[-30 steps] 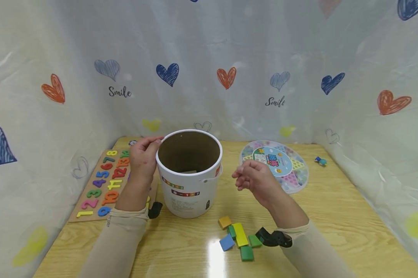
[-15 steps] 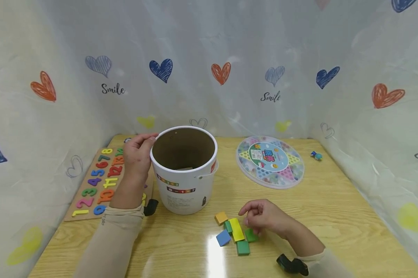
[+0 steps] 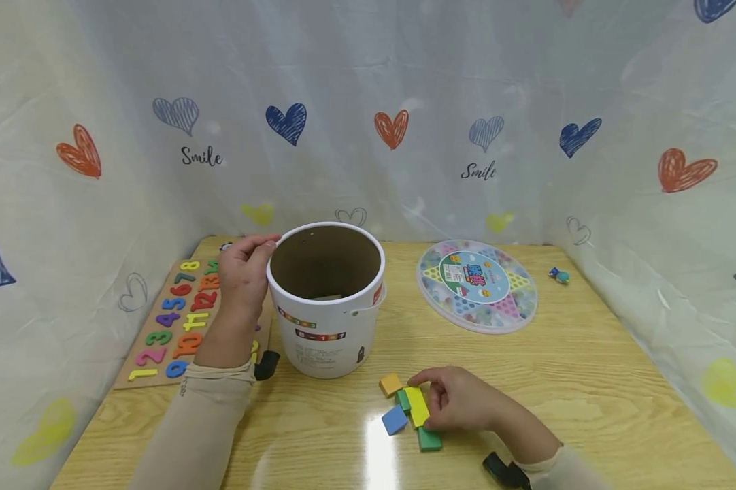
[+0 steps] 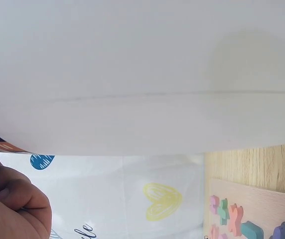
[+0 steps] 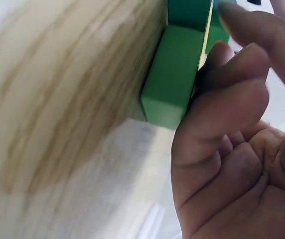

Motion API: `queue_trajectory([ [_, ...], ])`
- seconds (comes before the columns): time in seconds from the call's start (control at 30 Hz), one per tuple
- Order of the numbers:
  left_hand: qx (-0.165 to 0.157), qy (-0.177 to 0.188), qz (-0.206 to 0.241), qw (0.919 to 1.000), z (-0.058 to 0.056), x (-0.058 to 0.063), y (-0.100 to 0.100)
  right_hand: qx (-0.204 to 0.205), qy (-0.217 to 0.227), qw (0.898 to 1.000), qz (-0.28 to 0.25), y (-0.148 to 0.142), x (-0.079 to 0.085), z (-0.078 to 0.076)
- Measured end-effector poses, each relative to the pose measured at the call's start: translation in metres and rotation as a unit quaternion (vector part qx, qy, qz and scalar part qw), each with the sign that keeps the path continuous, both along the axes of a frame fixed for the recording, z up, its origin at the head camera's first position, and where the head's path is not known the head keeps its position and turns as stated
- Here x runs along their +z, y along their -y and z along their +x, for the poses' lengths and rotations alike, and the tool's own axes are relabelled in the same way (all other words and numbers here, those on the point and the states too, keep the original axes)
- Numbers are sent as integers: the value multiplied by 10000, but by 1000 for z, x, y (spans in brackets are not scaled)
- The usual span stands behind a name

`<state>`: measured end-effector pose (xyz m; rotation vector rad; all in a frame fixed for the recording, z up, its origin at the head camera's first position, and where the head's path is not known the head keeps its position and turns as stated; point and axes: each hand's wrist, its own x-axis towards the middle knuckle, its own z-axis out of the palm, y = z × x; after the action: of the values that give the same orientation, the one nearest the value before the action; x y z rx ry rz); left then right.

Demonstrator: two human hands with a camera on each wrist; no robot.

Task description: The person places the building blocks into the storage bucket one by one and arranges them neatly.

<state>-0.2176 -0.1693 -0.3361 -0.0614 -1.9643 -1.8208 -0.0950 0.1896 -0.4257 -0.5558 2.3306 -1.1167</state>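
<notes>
A white bucket (image 3: pixel 328 340) with printed labels stands upright on the table; something pale lies inside at its bottom. My left hand (image 3: pixel 243 272) grips its rim at the left, and in the left wrist view the bucket's wall (image 4: pixel 142 74) fills the upper part. Front and centre, my right hand (image 3: pixel 462 400) pinches a yellow block (image 3: pixel 416 406) by its two ends, index finger at the far end and thumb at the near one. Around it lie an orange block (image 3: pixel 390 385), a blue block (image 3: pixel 395 420), a small green block (image 3: pixel 403 400) and a larger green block (image 3: pixel 430 439).
Left of the bucket lies a wooden number board (image 3: pixel 160 361) with coloured digits, partly behind my left arm. A round game board (image 3: pixel 478 286) sits at the back right. Beyond it is a small blue-green toy (image 3: pixel 560 275). A heart-printed curtain (image 3: pixel 343 170) encloses the table.
My right hand has come down from beside the bucket to the blocks and closed its fingers on the yellow one. It now covers a green block at the right. My left hand still holds the rim.
</notes>
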Motion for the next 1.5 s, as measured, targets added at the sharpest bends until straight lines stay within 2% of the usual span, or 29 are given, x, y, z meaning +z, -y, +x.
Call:
queue_trajectory([
  [0.17,-5,-13,0,10000,-1,0,1,102,-676,9959,592,9,2,2],
  [0.27,8,-48,13,10000,-2,-1,1,158,-773,9948,648,11,1,1],
  [0.5,-5,-95,-12,10000,-2,-3,1,441,-666,9932,850,10,6,3],
  [0.67,3,-102,-37,9999,-2,-2,2,509,-1016,9849,1303,15,9,8],
  [0.77,30,-108,-34,9999,-2,-2,2,387,-1173,9833,1337,17,8,8],
  [0.83,46,-111,-28,9999,-2,-2,2,197,-1103,9869,1161,16,6,7],
  [0.93,10,-124,3,9999,-2,-3,1,-136,-877,9943,593,11,6,2],
  [1.0,-30,-119,14,9999,-2,-4,1,-329,-624,9975,-49,6,8,-1],
  [1.07,-57,-97,13,9999,-2,-4,1,-412,-419,9946,-859,1,13,-5],
  [1.13,-50,-86,-3,10000,-2,-4,1,-417,-150,9824,-1817,-2,20,-7],
  [1.27,-54,-164,1,9999,-1,-3,1,-302,137,9356,-3515,2,38,-13],
  [1.33,-51,-218,31,9997,-1,-3,1,-359,148,9121,-4080,9,48,-16],
  [1.4,-39,-251,56,9997,-2,-3,0,-452,92,8929,-4479,18,58,-20],
  [1.5,-23,-234,95,9997,-2,-3,-1,-574,100,8690,-4913,35,75,-25],
])
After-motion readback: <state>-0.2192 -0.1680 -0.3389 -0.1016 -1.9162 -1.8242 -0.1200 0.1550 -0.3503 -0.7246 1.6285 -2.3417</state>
